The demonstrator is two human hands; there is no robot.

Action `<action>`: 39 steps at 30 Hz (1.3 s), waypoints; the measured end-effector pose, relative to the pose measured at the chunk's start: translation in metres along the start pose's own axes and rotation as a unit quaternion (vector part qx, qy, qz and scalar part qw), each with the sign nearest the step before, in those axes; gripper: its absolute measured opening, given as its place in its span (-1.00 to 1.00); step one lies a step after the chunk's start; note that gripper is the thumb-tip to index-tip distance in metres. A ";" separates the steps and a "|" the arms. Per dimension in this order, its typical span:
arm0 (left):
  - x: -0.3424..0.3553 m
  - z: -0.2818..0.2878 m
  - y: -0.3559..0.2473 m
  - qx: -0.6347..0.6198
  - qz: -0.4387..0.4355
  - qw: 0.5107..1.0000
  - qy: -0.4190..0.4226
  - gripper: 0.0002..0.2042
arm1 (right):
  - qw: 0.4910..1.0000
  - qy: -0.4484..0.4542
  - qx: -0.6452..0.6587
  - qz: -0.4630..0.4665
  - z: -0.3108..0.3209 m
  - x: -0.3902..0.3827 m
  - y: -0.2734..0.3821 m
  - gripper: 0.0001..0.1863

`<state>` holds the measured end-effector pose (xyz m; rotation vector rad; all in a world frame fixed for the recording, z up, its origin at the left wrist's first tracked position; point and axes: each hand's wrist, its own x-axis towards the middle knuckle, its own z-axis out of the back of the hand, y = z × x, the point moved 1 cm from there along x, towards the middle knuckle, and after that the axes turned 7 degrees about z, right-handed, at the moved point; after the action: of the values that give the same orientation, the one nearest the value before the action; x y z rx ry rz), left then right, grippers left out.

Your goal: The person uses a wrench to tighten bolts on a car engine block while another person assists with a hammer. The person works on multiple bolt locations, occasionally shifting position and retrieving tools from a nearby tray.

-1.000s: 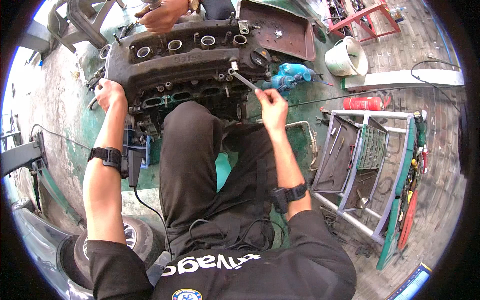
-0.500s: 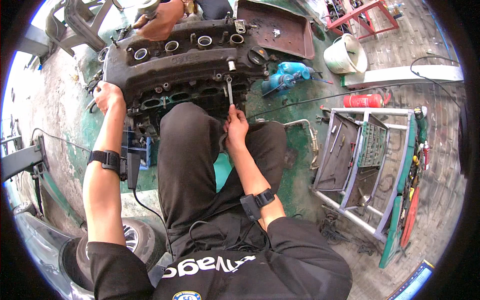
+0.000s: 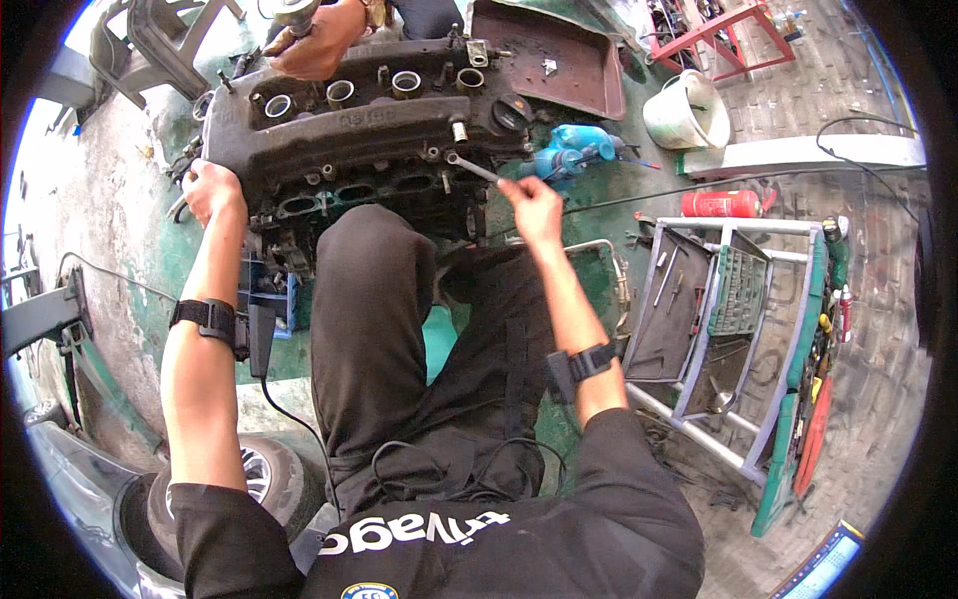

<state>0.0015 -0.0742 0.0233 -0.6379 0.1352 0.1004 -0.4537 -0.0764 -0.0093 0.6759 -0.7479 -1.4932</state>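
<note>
A dark, greasy engine cylinder head with its valve cover (image 3: 329,125) lies across in front of my knees. My left hand (image 3: 212,192) is closed round the left end of the cover. In my right hand (image 3: 536,210) is a metal wrench (image 3: 477,170), held by its near end. The wrench's far end sits at a bolt on the cover's front edge, and its shaft slants down to the right. Just right of that bolt, on the cover's top, is a black oil filler cap (image 3: 512,113).
Another person's hand (image 3: 324,45) holds a round metal part over the cover's far edge. Behind lies a brown tray (image 3: 589,70). To the right are a blue spray bottle (image 3: 574,150), a white bucket (image 3: 689,110), a red fire extinguisher (image 3: 723,204) and a tool cart (image 3: 743,359).
My right hand has swung the wrench's handle outward to the right and a little farther away, while its far end stays at the bolt. My left hand keeps its place.
</note>
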 end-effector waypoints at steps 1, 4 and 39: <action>0.000 -0.001 0.000 0.004 0.006 1.000 -0.002 -0.48 | 0.997 0.007 -0.049 0.051 0.011 0.012 0.011 -0.62; 0.002 -0.002 0.000 0.015 0.010 1.000 0.016 -0.49 | 0.944 -0.020 -0.193 0.267 0.037 0.039 0.048 -0.67; -0.001 -0.001 0.001 0.013 -0.026 1.000 0.008 -0.50 | 1.000 0.015 -0.020 0.014 -0.009 -0.015 0.001 -0.57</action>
<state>0.0006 -0.0735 0.0220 -0.6161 0.1342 0.0426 -0.4447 -0.0619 -0.0143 0.6547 -0.7005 -1.4660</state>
